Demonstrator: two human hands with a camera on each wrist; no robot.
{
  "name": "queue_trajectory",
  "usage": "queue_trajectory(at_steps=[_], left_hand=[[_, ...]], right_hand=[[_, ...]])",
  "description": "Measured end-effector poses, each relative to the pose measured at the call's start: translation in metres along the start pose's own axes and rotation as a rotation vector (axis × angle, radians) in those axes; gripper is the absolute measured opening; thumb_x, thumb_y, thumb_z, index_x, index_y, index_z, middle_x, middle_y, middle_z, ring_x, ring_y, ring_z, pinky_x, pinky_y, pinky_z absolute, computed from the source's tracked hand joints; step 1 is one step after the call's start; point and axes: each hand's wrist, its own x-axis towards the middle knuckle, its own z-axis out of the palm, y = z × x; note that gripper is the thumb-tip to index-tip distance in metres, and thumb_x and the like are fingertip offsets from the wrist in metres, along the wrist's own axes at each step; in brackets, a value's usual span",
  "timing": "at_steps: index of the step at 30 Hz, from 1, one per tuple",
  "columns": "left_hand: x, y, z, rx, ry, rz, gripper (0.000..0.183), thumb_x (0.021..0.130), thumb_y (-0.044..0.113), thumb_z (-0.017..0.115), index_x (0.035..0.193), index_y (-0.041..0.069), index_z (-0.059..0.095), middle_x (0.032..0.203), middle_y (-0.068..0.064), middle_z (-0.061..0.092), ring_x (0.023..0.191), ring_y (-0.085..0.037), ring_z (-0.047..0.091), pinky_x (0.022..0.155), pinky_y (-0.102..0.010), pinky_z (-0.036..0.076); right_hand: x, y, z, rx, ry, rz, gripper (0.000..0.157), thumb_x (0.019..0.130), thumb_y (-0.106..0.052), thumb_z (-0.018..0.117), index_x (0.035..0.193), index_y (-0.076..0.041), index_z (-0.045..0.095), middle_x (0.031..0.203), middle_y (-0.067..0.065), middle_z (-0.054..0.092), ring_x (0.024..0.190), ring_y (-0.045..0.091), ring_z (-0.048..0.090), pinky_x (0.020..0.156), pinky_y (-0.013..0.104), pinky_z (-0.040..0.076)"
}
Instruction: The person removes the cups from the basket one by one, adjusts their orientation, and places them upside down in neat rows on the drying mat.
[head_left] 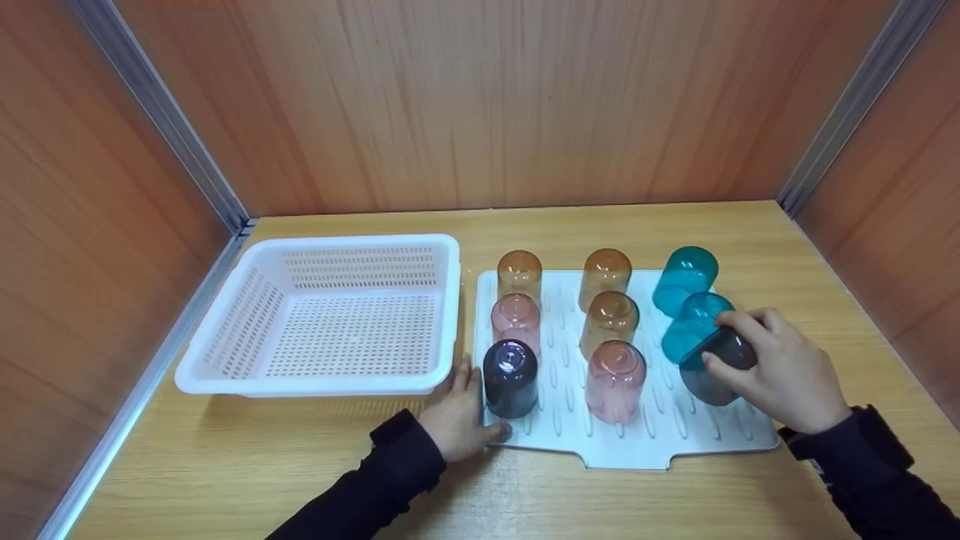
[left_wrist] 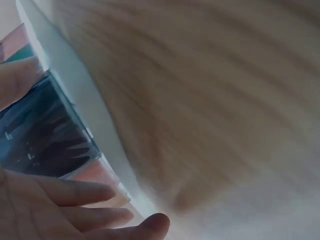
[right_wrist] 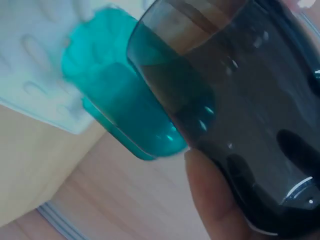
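My right hand [head_left: 787,371] grips a dark grey glass [head_left: 718,365], upside down and tilted, at the right side of the white ribbed drying tray [head_left: 555,439]. In the right wrist view this grey glass [right_wrist: 245,100] fills the right side, with a teal glass [right_wrist: 120,95] behind it. I cannot tell whether its rim touches the tray. My left hand [head_left: 457,420] rests at the tray's front left edge, fingers extended, beside another dark glass [head_left: 511,379] standing upside down. In the left wrist view, its fingers [left_wrist: 80,192] spread near that dark glass [left_wrist: 45,130] without curling round it.
More upturned glasses stand on the tray: three amber, including one at the back left [head_left: 519,274], two pink, including one at the front [head_left: 616,382], and two teal, the farther one [head_left: 686,279] at the back right. A white perforated basket [head_left: 315,386] sits left of the tray.
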Motion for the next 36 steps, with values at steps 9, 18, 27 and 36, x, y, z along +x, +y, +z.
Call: queue_trajectory(at_steps=[9,18,27,36], left_hand=[[0.004,-0.001,0.001,0.147,-0.014,0.028,0.099,0.067,0.059,0.064,0.134,-0.006,0.03,0.139,-0.027,0.021,0.127,-0.04,0.018,0.102,-0.044,0.02],[0.005,-0.002,0.002,0.225,0.001,0.06,0.097,0.067,0.062,0.061,0.131,-0.006,0.035,0.136,-0.027,0.027,0.124,-0.043,0.025,0.101,-0.044,0.022],[0.006,-0.003,0.001,0.211,-0.009,0.047,0.098,0.067,0.063,0.062,0.132,-0.005,0.036,0.137,-0.026,0.027,0.125,-0.042,0.024,0.101,-0.044,0.022],[0.006,-0.005,0.001,0.205,-0.014,0.039,0.097,0.067,0.062,0.061,0.132,-0.005,0.036,0.137,-0.026,0.026,0.125,-0.042,0.022,0.101,-0.045,0.021]], right_hand=[[-0.009,0.01,0.022,-0.044,-0.101,0.029,0.052,0.07,-0.044,0.07,0.11,-0.015,0.056,0.094,0.016,0.05,0.069,0.029,0.049,0.054,0.049,0.047],[-0.015,0.013,0.034,-0.091,-0.086,-0.009,0.048,0.067,-0.041,0.071,0.106,-0.017,0.056,0.09,0.016,0.049,0.067,0.027,0.048,0.047,0.044,0.045],[-0.017,0.01,0.038,-0.103,-0.097,0.011,0.048,0.069,-0.039,0.071,0.109,-0.018,0.055,0.091,0.017,0.049,0.068,0.029,0.048,0.048,0.047,0.045],[-0.018,0.008,0.038,-0.097,-0.126,0.026,0.052,0.07,-0.041,0.07,0.113,-0.017,0.053,0.094,0.019,0.048,0.07,0.029,0.047,0.05,0.048,0.047]])
